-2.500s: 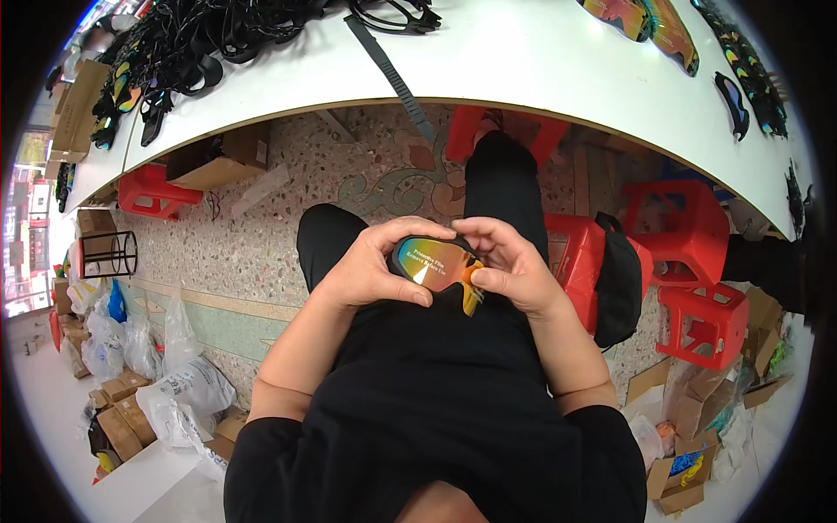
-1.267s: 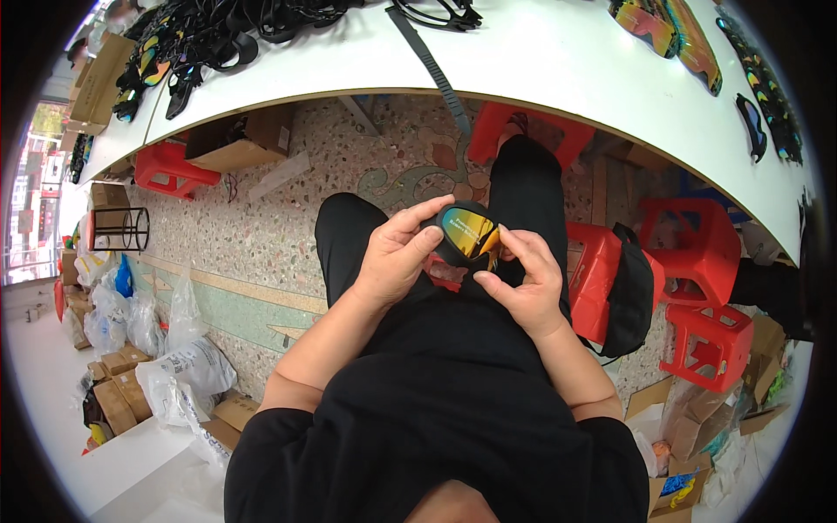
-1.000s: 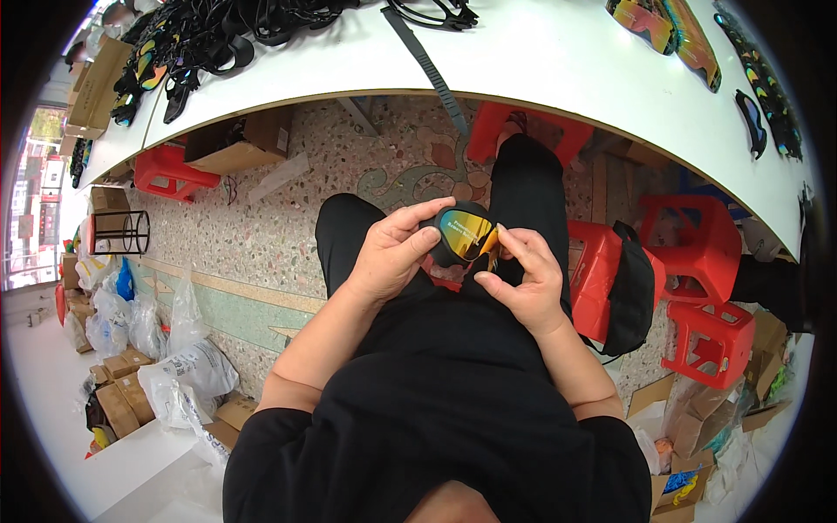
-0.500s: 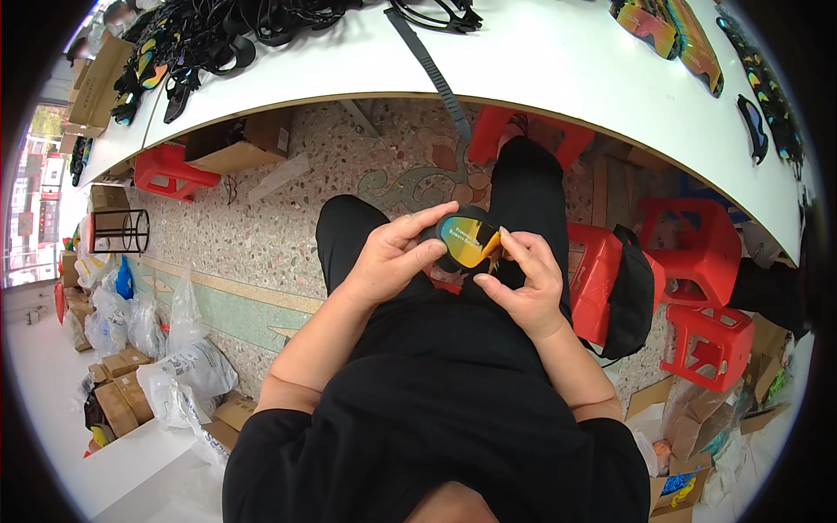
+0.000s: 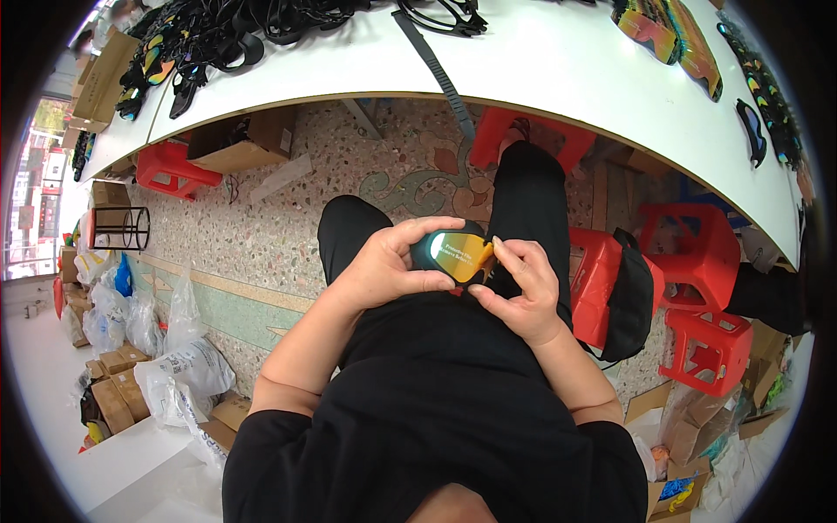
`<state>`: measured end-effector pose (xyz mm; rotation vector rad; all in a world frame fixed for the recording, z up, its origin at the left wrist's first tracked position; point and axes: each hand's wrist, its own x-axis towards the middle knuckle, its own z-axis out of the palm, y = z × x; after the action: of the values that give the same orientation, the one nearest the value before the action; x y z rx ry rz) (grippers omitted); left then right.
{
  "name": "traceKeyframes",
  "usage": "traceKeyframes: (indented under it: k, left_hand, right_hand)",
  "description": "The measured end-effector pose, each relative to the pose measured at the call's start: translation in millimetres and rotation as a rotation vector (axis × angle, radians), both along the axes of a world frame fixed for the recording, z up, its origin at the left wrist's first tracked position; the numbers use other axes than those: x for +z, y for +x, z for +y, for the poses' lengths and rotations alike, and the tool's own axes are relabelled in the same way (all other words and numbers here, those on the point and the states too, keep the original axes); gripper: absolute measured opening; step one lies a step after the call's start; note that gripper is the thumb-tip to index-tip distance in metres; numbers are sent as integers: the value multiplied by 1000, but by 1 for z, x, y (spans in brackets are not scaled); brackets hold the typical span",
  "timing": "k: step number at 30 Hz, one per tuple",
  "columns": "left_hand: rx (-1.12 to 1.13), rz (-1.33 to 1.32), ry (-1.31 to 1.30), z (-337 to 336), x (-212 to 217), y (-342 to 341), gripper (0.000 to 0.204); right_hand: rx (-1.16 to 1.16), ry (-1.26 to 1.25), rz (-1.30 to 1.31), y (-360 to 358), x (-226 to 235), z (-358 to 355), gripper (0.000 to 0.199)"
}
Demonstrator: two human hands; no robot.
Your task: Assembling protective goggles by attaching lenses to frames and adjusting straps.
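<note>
Left hand (image 5: 388,268) is closed on the left end of a pair of dark-framed goggles (image 5: 458,254), my fingers along the upper edge and thumb along the lower. My right hand (image 5: 527,292) has thumb and forefinger closed on the right end; its remaining fingers are curled and partly hidden.

Edges and room: the near edge of the white table (image 5: 540,57) curves across ahead of both hands, well apart from them. A ribbed strap (image 5: 438,77) overhangs that edge. Speckled floor (image 5: 323,170) lies open ahead and to my left, past my left knee (image 5: 353,222). Room is tighter on the right: beyond my right leg (image 5: 527,187) stands a red stool (image 5: 595,275) with a black bag (image 5: 631,301) against it. My black shirt (image 5: 436,375) bounds the near side.

Position: the goggles lie between my hands, above my lap, mirrored yellow-green lens face up, printed lettering on it, an orange patch at its right end.
</note>
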<state>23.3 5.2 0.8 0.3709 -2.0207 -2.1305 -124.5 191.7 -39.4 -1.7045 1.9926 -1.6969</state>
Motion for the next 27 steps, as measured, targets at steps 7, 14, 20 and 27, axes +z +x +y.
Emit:
traceKeyframes:
  k: [7, 14, 20, 27]
  left_hand:
    - [-141, -137, -288, -7, 26, -18, 71]
    - [-31, -54, -154, -2, -1, -10, 74]
    - [-63, -34, -16, -2, 0, -12, 82]
    - [-81, -53, 25, -4, 2, -14, 82]
  right_hand:
    - [23, 15, -30, 2, 1, 1, 65]
    - [104, 103, -297, -18, 1, 7, 61]
    - [540, 133, -1194, -23, 8, -9, 52]
    - [592, 63, -1392, -24, -7, -4, 37]
